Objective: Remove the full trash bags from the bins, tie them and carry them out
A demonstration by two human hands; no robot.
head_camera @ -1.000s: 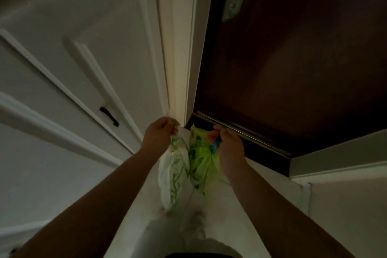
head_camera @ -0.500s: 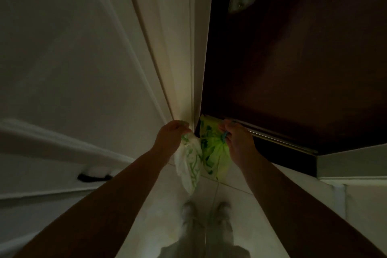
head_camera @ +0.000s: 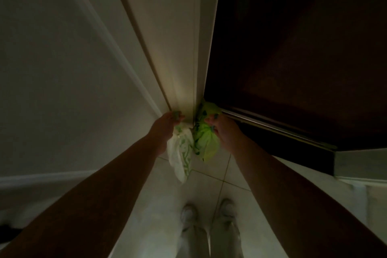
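Both hands had come forward since the earlier frames, up to the corner where the pale frame [head_camera: 184, 58] met the dark door [head_camera: 293, 48]. The lock plate that showed high on the door had slipped out of my view, and so had the black handle on the white panel at left. I read that as the person stepping right up to the exit, so the carrying-out part of the job seemed close to its end, with the door itself not yet opened as far as I could see.

My left hand [head_camera: 165, 130] had its fingers curled round the gathered neck of the white bag [head_camera: 180, 157], which hung below it over the tiled floor [head_camera: 211, 174], clear of the tiles as far as I could judge. My right hand [head_camera: 225, 132] pinched the bunched top of the green bag [head_camera: 206, 144], held just beside the white one and touching it along one side, its upper tuft close against the door's bottom corner. A bluish bit showed at the right fingers; I could not tell what it was.

Both bags looked small, thin and crinkled, only lightly filled, the white one printed with green leaves. Whether their necks were knotted I could not make out in the dim light. White shoes [head_camera: 188, 213] stood on the floor below.
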